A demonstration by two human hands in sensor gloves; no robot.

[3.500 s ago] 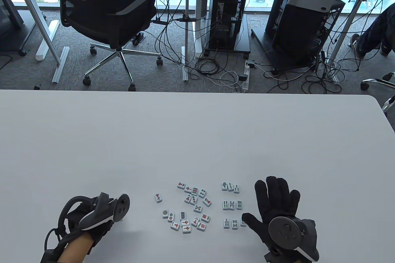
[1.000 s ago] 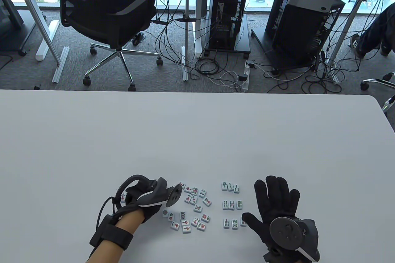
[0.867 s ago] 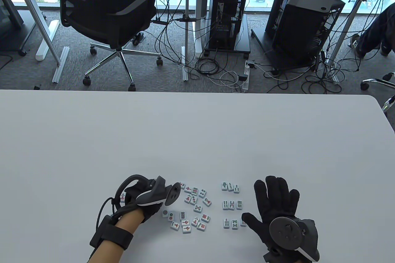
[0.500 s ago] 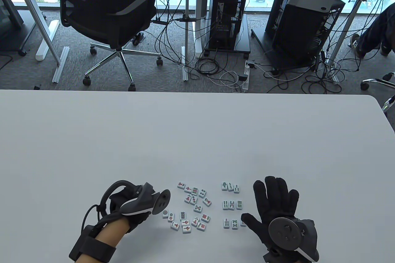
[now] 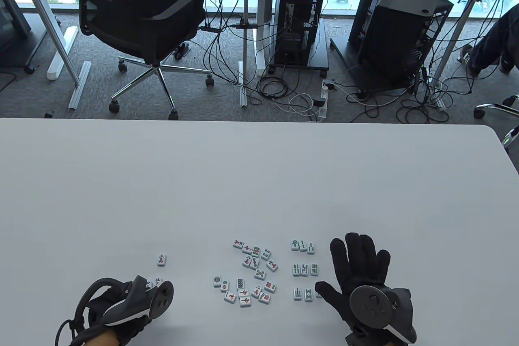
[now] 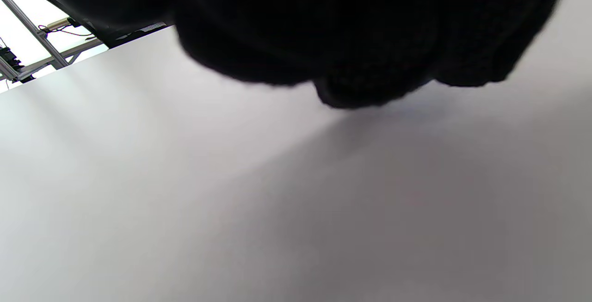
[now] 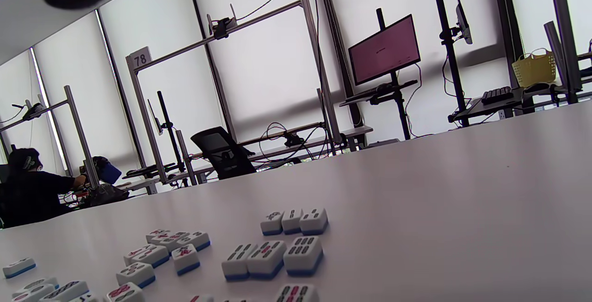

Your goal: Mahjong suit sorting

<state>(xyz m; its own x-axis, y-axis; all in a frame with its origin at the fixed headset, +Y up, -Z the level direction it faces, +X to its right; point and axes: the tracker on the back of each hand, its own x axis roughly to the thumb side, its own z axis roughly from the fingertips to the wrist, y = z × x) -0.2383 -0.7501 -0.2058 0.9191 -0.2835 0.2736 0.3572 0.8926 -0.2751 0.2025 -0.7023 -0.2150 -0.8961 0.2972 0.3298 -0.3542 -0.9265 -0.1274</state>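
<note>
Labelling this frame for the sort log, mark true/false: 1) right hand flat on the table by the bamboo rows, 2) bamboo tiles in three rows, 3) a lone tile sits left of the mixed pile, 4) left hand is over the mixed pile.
1) True: the right hand lies open beside the bamboo tiles.
2) True.
3) True: a lone tile sits apart from the mixed pile.
4) False: the left hand is near the table's front edge, left of it.

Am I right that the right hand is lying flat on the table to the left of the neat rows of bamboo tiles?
Not quite: the table view shows the right hand lying flat on the table to the right of the neat rows of bamboo tiles, not the left. Its thumb reaches toward the nearest row.
</note>
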